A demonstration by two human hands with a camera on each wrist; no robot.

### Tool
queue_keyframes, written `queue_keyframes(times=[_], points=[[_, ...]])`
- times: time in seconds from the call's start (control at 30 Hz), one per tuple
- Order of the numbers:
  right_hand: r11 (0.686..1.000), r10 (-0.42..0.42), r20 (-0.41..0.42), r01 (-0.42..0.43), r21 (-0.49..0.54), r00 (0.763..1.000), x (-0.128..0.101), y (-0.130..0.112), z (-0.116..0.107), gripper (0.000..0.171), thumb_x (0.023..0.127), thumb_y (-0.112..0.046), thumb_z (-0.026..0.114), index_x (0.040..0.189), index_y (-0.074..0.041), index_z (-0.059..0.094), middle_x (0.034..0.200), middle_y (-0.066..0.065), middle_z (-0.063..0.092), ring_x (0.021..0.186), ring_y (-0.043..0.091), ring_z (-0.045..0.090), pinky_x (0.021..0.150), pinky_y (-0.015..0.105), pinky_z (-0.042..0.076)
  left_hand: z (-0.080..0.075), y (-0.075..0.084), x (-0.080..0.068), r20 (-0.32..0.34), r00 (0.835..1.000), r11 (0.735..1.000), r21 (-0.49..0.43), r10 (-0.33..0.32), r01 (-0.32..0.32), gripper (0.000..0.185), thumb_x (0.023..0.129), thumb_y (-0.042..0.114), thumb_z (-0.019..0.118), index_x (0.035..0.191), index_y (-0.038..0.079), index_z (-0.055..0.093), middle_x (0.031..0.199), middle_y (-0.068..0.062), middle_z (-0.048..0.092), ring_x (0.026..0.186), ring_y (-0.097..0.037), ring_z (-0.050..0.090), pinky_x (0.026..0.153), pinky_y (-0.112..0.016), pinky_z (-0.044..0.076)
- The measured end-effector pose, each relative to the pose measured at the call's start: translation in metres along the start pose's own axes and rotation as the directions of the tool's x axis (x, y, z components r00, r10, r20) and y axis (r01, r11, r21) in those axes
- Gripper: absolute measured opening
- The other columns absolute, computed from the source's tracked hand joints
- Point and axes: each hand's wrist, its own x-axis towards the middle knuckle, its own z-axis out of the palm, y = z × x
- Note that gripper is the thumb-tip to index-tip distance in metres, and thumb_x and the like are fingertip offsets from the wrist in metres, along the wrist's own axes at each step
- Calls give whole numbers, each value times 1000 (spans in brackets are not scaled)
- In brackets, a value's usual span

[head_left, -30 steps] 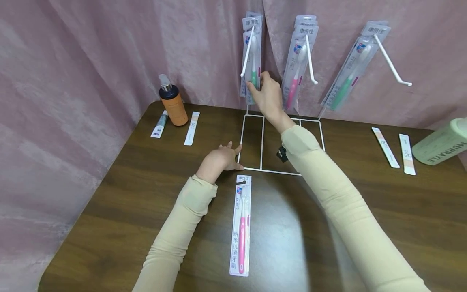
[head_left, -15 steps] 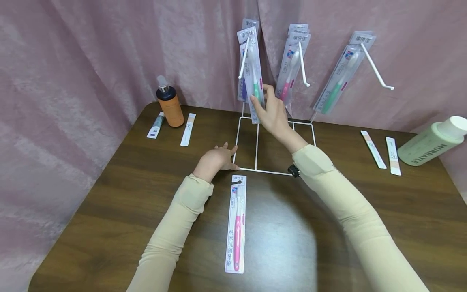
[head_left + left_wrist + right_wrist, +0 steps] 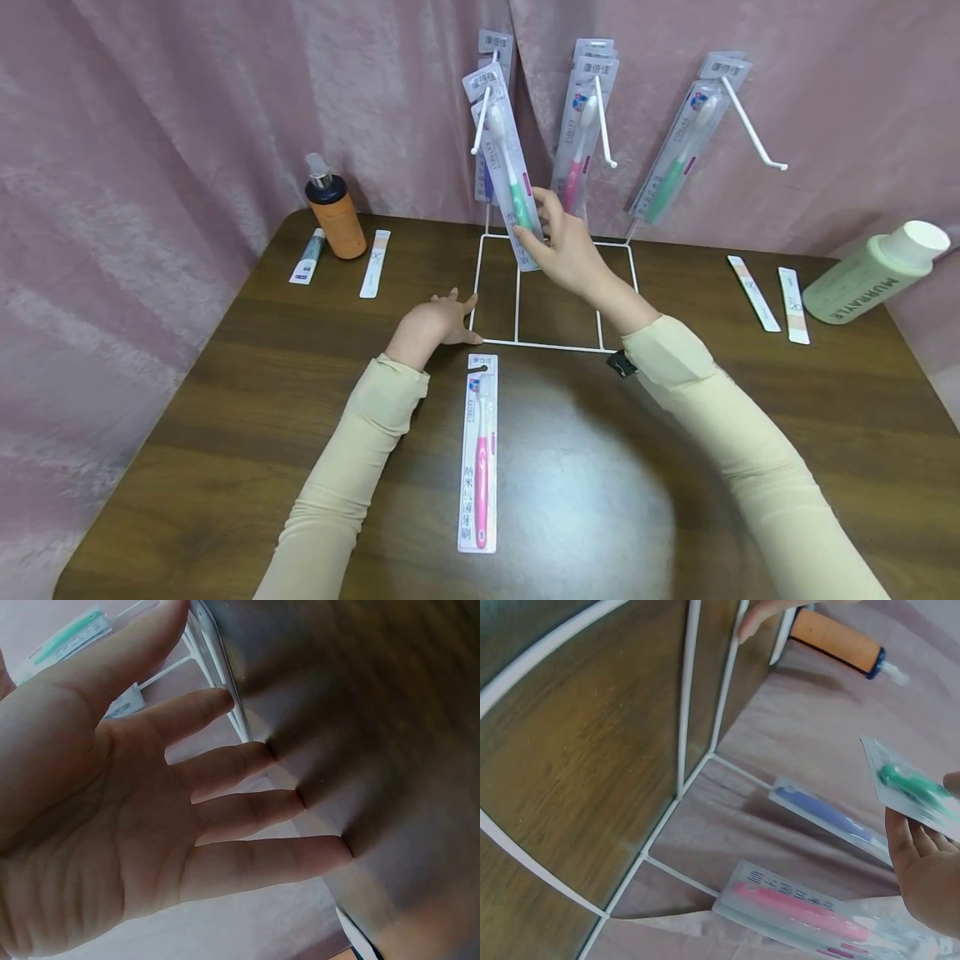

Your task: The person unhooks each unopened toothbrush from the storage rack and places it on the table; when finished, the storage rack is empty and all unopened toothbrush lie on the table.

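My right hand [image 3: 564, 247] pinches the lower end of a packaged green toothbrush [image 3: 508, 173], whose top still hangs on the left white hook [image 3: 480, 123] of a wire display rack [image 3: 517, 292]. The pack tilts out toward me; its green handle [image 3: 915, 787] shows in the right wrist view. My left hand [image 3: 435, 321] rests flat on the table with fingers straight [image 3: 255, 810], touching the rack's front left corner. A packaged pink toothbrush [image 3: 480, 454] lies on the table just below that hand.
More packaged toothbrushes hang on the middle hook [image 3: 581, 133] and right hook [image 3: 675, 150]. An orange pump bottle [image 3: 333, 212], a small tube [image 3: 306, 258] and a strip [image 3: 374, 263] sit at the back left. Two strips [image 3: 772, 296] and a green bottle [image 3: 873, 279] lie at the right.
My right hand has pulled the green toothbrush pack's lower end outward and down along the left hook. The left hand has stayed on the table by the rack.
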Motion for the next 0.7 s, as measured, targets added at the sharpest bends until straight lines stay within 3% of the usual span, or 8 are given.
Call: queue_keyframes(times=[0.2,0.5,0.7], points=[[999,21,68,-24,42,997,-15,-9,-8,50,94,-21,56,136,-3,34,120,21,59,105,29,63,82,37,53,-1,0,-1,7,1000,1000,-1,-6,6,80,92,47,51,152,19,5,156,-18,1,139,-44,8,110,-55,17],[998,40,108,-44,33,993,-40,-20,-21,38,92,-23,59,122,-2,47,109,14,64,95,24,66,74,36,55,-3,1,-3,14,1000,1000,11,6,-7,80,93,47,50,151,19,4,156,-17,0,140,-43,7,109,-56,18],[997,29,149,-39,59,988,-55,-28,-25,34,91,-26,62,118,-8,52,102,10,69,92,19,67,72,33,54,-2,1,-3,26,1000,1000,-9,1,-1,80,93,47,50,151,20,3,156,-16,-2,140,-41,5,109,-58,17]])
